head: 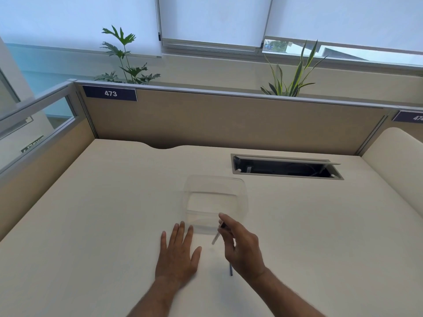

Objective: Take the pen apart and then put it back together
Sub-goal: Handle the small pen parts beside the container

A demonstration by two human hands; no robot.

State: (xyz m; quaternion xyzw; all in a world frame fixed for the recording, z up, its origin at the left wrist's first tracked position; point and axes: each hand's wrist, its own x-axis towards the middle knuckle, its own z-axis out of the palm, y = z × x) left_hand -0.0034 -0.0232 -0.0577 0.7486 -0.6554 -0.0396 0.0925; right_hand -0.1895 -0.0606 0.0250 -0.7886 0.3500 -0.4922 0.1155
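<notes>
A person's left hand [177,253] lay flat on the desk [91,225], palm down, fingers spread, its fingertips just short of one clear plastic tub [216,202] that stood near the middle of the cream surface. The right hand [240,245] hovered beside the tub's near right corner, thumb and fingers pinched on one slim pale pen piece [216,237] that hung tilted from the grip, blurred. A second, dark piece [231,269] lay on the desk, partly hidden under the right wrist; which parts of the pen these were could not be told. Behind the tub sat one open cable hatch [286,167]. Two numbered tags were fixed to the partition, the left one [110,93] reading 473, and two plants [124,58] rose behind it.
</notes>
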